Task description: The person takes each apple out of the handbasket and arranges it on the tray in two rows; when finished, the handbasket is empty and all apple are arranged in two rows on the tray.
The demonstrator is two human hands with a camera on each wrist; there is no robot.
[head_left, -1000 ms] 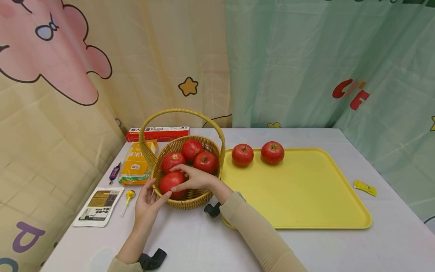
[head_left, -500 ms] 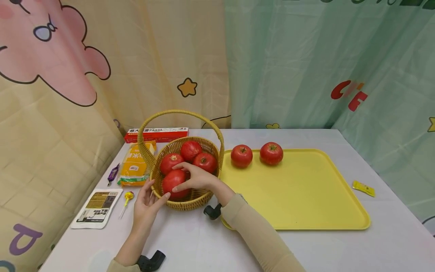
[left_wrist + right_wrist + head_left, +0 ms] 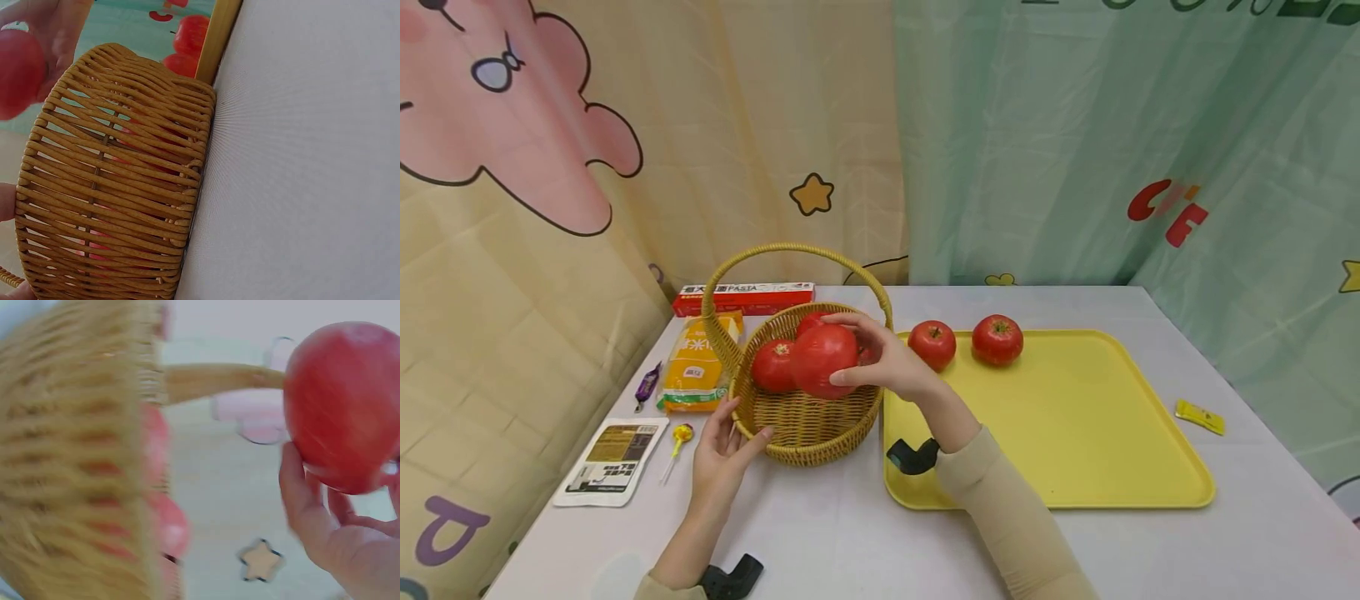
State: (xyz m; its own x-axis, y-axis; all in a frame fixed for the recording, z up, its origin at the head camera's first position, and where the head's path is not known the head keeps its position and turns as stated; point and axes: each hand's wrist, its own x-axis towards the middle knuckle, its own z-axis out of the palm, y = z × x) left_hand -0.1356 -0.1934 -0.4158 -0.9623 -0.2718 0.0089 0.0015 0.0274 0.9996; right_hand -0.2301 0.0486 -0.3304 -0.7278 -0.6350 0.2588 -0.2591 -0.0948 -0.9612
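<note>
My right hand [image 3: 880, 360] grips a red apple [image 3: 823, 360] lifted above the wicker basket [image 3: 805, 425], under its arched handle [image 3: 790, 250]; the right wrist view shows the same apple [image 3: 340, 406] in my fingers [image 3: 300, 494] beside the basket wall [image 3: 75, 456]. Red apples [image 3: 772, 365] remain inside the basket. My left hand [image 3: 721, 454] rests open against the basket's front left side, fingers on the weave; the left wrist view shows that woven wall [image 3: 112, 187] up close. Two apples [image 3: 932, 344] [image 3: 997, 339] sit at the back of the yellow tray [image 3: 1075, 433].
Left of the basket lie a red pasta box [image 3: 743, 297], an orange packet [image 3: 696, 362], a purple candy [image 3: 644, 385], a lollipop [image 3: 681, 435] and a white sachet [image 3: 612, 450]. A small yellow packet [image 3: 1202, 416] lies right of the tray. Curtains hang behind the table.
My right hand has lifted the front apple up out of the basket and moved it rightward. The left hand has stayed on the basket's side.
</note>
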